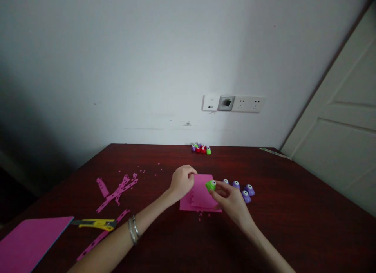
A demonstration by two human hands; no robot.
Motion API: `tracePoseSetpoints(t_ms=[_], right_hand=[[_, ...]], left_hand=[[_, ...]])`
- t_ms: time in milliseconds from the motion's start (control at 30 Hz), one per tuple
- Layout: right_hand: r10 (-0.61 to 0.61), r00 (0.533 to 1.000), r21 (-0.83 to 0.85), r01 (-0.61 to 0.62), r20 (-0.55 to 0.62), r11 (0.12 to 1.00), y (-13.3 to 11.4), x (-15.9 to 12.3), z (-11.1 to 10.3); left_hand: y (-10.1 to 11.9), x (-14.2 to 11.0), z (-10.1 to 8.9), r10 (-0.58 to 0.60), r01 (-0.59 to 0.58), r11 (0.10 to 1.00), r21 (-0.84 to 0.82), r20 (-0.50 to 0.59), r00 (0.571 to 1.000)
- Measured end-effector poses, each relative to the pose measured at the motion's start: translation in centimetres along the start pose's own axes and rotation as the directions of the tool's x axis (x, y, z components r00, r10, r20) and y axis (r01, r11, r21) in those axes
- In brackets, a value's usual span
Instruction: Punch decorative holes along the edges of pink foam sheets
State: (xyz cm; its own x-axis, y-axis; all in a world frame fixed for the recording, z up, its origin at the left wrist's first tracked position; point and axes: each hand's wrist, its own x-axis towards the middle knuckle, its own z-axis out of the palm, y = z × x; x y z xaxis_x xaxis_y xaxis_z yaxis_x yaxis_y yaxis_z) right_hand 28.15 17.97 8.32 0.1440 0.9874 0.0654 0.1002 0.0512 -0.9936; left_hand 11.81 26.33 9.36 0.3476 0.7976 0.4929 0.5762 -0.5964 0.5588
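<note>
A small green paper punch [210, 185] with a white, dark-centred button is pinched between the thumb and fingers of my right hand [230, 198], over the right side of a pink sheet [202, 187]. My left hand [182, 181] is closed at the upper left edge of that sheet, its fingertips partly hidden. Small holes run down the sheet's left side. Beneath it lies a larger pink sheet [185, 205]. Several purple paper punches [249, 190] stand just beyond and right of my right hand. Tiny pink paper bits [200, 216] lie in front of the sheets.
Punched pink strips [117, 192] and scattered bits lie on the left of the dark red table [164, 241]. A yellow utility knife [98, 224] touches a pink sheet stack [35, 239]. Several coloured punches [201, 149] sit by the wall, below sockets [248, 104].
</note>
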Motion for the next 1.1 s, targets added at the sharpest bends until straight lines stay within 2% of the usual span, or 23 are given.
tracePoseSetpoints(t_ms=[100,233,400,567,667,733,833,900,1000,1100], right_hand=[[-0.032,0.999,-0.111,0.036,0.036,0.993,1.2,-1.4,0.3],[-0.155,0.987,-0.263,0.157,0.028,0.952,2.2,-2.6,0.6],[-0.249,0.962,-0.368,0.273,0.113,0.889,1.9,-2.7,0.4],[-0.259,0.955,-0.413,0.295,0.142,0.862,2.2,-2.5,0.3],[-0.275,0.947,-0.409,0.319,0.165,0.855,2.5,-2.5,0.5],[-0.277,0.948,-0.402,0.316,0.155,0.859,2.7,-2.5,0.6],[-0.277,0.953,-0.385,0.304,0.126,0.871,2.6,-2.6,0.7],[-0.278,0.953,-0.372,0.302,0.118,0.878,2.5,-2.7,0.7],[-0.261,0.957,-0.368,0.288,0.124,0.884,2.3,-2.8,0.7],[-0.234,0.963,-0.372,0.267,0.132,0.889,2.3,-2.8,0.6]], left_hand=[[-1.8,1.0,-0.2,-0.115,0.097,0.989,0.11,0.167,0.979],[-3.9,1.0,0.4,-0.192,0.164,0.98,0.115,0.314,0.93],[-4.5,0.5,1.1,-0.205,0.201,0.978,0.049,0.326,0.923],[-4.2,0.4,1.8,-0.176,0.22,0.97,-0.107,0.322,0.93],[-4.3,0.4,2.4,-0.225,0.288,0.941,-0.177,0.308,0.925],[-4.5,0.6,2.7,-0.303,0.382,0.896,-0.226,0.316,0.899],[-4.3,0.9,2.7,-0.417,0.537,0.779,-0.324,0.374,0.829],[-4.0,1.0,2.3,-0.448,0.599,0.716,-0.36,0.421,0.789],[-3.4,0.9,1.6,-0.432,0.627,0.703,-0.334,0.501,0.75],[-3.3,0.8,1.3,-0.37,0.607,0.748,-0.268,0.591,0.717]])
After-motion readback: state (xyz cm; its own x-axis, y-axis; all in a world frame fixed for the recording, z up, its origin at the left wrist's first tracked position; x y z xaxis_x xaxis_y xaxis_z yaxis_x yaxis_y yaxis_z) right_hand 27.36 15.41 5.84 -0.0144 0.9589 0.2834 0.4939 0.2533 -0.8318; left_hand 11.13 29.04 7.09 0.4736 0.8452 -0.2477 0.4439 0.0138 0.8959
